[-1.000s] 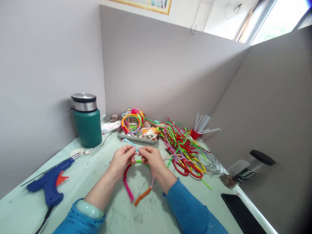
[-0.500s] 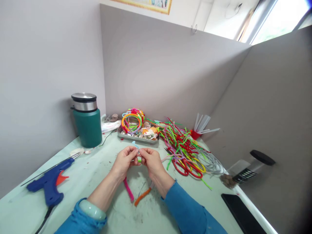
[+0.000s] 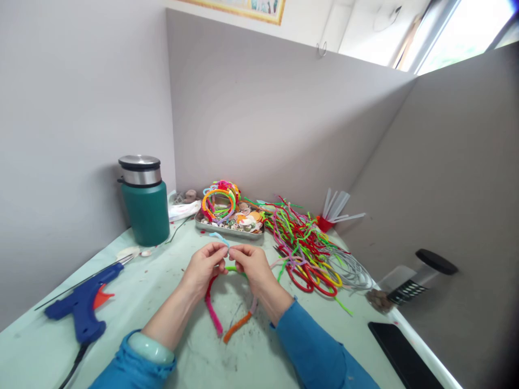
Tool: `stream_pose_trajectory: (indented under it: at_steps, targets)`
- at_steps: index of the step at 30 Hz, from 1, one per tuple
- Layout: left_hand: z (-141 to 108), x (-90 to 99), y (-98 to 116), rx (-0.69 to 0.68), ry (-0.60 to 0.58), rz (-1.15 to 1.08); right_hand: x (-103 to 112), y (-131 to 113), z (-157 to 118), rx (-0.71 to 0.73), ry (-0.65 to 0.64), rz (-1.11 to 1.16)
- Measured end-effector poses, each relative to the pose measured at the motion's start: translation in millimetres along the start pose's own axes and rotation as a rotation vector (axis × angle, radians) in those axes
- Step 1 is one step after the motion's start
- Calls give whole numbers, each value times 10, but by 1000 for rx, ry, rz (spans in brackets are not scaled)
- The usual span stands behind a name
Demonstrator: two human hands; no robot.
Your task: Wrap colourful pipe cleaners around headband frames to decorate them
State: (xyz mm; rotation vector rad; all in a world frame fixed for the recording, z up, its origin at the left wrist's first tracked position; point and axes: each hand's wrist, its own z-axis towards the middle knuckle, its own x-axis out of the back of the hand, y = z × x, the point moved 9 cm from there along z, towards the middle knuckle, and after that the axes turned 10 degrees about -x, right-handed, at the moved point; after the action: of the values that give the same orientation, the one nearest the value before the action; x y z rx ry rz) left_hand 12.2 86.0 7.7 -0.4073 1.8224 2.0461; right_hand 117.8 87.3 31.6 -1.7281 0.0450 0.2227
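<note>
Fingertips of my left hand (image 3: 208, 262) and my right hand (image 3: 248, 263) meet in a pinch over the middle of the table. Between them is a light blue pipe cleaner (image 3: 219, 237), its free end sticking out up and to the left. Below my hands a pipe-cleaner band curves in an open loop, with a pink end (image 3: 213, 313), an orange end (image 3: 237, 326) and a green stretch (image 3: 231, 268) at the top. My hands hide parts of this loop. I cannot tell whether the blue piece is joined to it.
A metal tray (image 3: 231, 231) with finished loops and small discs stands behind my hands. Right of it lies a heap of pipe cleaners (image 3: 300, 232) with red-handled scissors (image 3: 312, 278). A blue glue gun (image 3: 79, 308) and green flask (image 3: 146, 210) are left; a black phone-like slab (image 3: 401, 354) is right.
The light blue end now reaches further left and shows more of its length. My hands have shifted very slightly, and more of the green stretch is visible beneath them.
</note>
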Motion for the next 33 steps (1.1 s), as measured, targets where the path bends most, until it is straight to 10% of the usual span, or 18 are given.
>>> stream_pose_trajectory:
  at_steps: [11,25,33]
  targets:
    - [-39,-44,-63,132,-22,-156,-106,157,66,-91,-215,159]
    - [-10,0,-21,87,-30,-77,-27,58,43,-28,-89,1]
    - [-41,-35,-56,143,-98,-122,-97,93,12,-142,-299,119]
